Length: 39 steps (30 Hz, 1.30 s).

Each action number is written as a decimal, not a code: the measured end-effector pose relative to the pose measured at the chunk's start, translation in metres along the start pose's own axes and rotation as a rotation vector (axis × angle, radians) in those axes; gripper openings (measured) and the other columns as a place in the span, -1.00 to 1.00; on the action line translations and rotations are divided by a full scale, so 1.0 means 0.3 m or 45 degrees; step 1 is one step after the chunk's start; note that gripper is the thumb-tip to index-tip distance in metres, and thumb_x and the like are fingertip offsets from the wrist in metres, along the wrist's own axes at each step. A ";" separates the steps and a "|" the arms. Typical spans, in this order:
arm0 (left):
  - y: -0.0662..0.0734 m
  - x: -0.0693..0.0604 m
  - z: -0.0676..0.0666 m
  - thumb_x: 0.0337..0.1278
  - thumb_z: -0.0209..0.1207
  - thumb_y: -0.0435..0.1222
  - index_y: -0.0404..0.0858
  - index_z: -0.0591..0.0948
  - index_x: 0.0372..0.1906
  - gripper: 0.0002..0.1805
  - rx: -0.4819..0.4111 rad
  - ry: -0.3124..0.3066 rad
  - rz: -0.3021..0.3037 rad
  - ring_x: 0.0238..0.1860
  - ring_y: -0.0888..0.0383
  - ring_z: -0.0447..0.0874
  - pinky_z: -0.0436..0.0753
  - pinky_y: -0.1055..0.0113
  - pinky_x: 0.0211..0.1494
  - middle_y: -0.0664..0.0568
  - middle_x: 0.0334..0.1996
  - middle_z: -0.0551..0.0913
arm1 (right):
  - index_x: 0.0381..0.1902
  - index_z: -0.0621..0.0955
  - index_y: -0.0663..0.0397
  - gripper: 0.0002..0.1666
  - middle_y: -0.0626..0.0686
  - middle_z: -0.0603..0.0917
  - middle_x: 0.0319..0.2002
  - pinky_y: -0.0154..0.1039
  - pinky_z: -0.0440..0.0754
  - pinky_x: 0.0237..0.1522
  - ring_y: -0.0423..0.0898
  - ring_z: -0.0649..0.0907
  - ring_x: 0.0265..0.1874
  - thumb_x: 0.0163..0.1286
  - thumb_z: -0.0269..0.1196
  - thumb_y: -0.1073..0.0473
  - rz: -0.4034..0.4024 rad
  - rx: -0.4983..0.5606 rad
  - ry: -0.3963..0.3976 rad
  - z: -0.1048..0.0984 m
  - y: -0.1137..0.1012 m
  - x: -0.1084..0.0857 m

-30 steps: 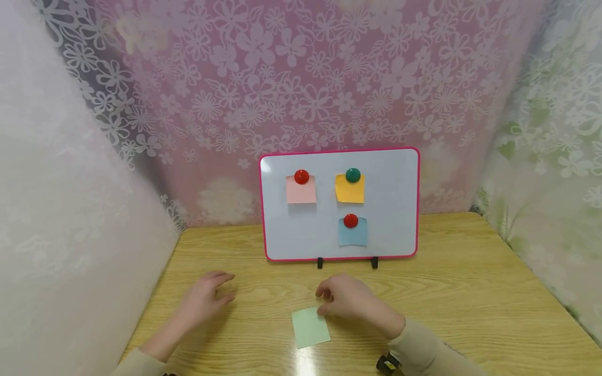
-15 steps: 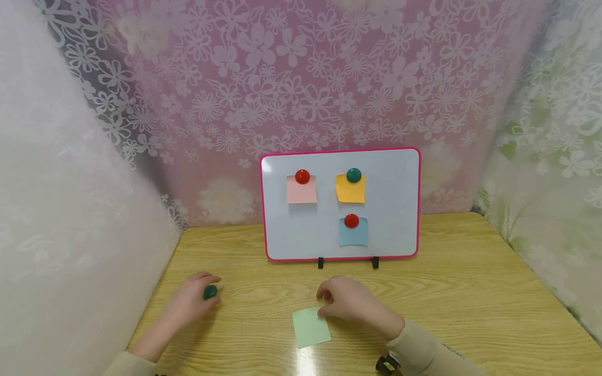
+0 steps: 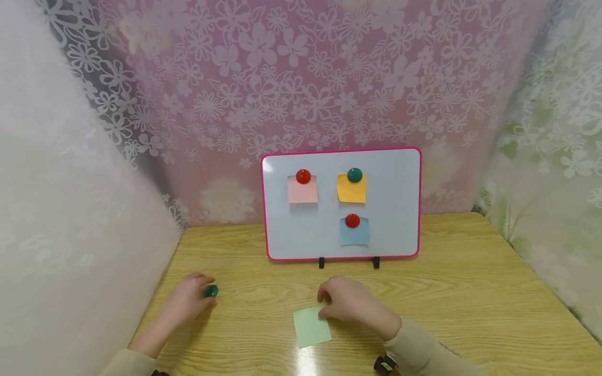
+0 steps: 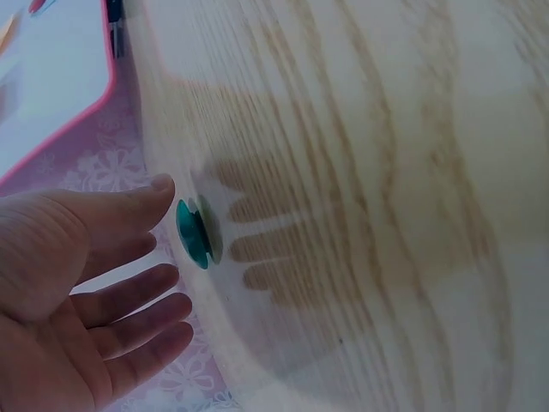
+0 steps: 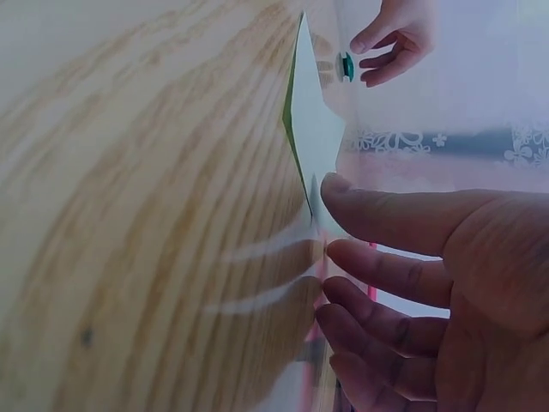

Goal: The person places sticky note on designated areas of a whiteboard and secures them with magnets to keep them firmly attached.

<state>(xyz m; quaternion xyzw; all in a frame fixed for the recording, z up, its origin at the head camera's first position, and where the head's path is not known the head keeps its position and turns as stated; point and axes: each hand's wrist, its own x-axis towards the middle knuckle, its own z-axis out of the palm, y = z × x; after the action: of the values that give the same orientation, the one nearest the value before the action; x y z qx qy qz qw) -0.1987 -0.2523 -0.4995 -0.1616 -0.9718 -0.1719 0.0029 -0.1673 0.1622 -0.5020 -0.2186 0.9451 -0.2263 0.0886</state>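
A green round magnet (image 3: 211,291) is on the wooden table at the left, between the spread thumb and fingers of my left hand (image 3: 182,300). In the left wrist view, the thumb and fingertips stand apart from the magnet (image 4: 194,233). My right hand (image 3: 352,300) rests by a pale green sticky note (image 3: 311,329) in the front middle of the table. Its thumb touches the note's upper right corner. In the right wrist view, the other fingers are loosely bent, with a gap between them and the thumb.
A pink-framed whiteboard (image 3: 390,230) stands on black feet at the back. It bears a pink note (image 3: 302,194) under a red magnet, an orange note (image 3: 351,192) under a green magnet and a blue note (image 3: 355,236) under another red magnet. Patterned curtains surround the table.
My left hand has shifted left and drawn back a little, bringing the green magnet into sight between thumb and fingers. The right hand and the pale green note have stayed in place.
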 end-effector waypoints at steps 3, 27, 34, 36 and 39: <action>-0.006 0.003 0.004 0.05 0.62 -0.27 -0.42 0.75 0.12 -0.46 0.010 -0.016 -0.004 0.01 -0.22 0.75 0.74 -0.13 0.06 -0.26 0.04 0.73 | -0.26 0.76 -0.06 -0.70 -0.18 0.56 -0.43 -0.17 0.53 -0.34 -0.20 0.49 -0.40 0.12 0.67 0.07 0.013 -0.015 0.001 0.003 0.000 0.003; -0.014 0.020 0.021 0.12 0.59 -0.25 -0.40 0.77 0.06 -0.55 0.077 -0.097 -0.072 -0.13 -0.07 0.77 0.77 -0.04 -0.07 -0.16 -0.10 0.73 | -0.46 0.70 -0.15 -0.75 -0.24 0.52 -0.48 -0.20 0.52 -0.42 -0.23 0.48 -0.45 0.17 0.63 0.13 0.038 -0.049 -0.007 -0.001 -0.034 -0.004; -0.010 0.018 0.017 0.12 0.59 -0.27 -0.38 0.79 0.01 -0.60 0.066 -0.108 -0.076 -0.20 0.01 0.75 0.77 0.02 -0.14 -0.07 -0.19 0.71 | -0.47 0.69 -0.15 -0.73 -0.25 0.52 -0.49 -0.21 0.52 -0.42 -0.24 0.48 -0.47 0.18 0.64 0.12 0.040 -0.038 -0.004 0.005 -0.031 -0.001; -0.011 0.021 0.018 0.12 0.58 -0.28 -0.39 0.79 0.01 -0.60 0.067 -0.105 -0.074 -0.21 0.01 0.75 0.77 0.02 -0.14 -0.07 -0.20 0.70 | -0.47 0.69 -0.16 -0.73 -0.25 0.52 -0.49 -0.21 0.52 -0.42 -0.24 0.48 -0.47 0.18 0.64 0.12 0.040 -0.033 0.000 0.006 -0.028 0.000; -0.014 0.024 0.019 0.12 0.58 -0.30 -0.41 0.78 0.02 -0.60 0.071 -0.099 -0.068 -0.20 -0.01 0.76 0.78 0.01 -0.14 -0.09 -0.19 0.70 | -0.48 0.68 -0.17 -0.72 -0.25 0.53 -0.50 -0.20 0.52 -0.42 -0.24 0.48 -0.48 0.18 0.64 0.12 0.049 -0.022 0.004 0.006 -0.028 0.001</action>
<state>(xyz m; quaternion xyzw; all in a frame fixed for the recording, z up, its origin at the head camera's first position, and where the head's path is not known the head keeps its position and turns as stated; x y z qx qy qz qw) -0.2066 -0.2518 -0.5057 -0.1421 -0.9795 -0.1382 -0.0349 -0.1639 0.1547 -0.4996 -0.2007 0.9512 -0.2166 0.0897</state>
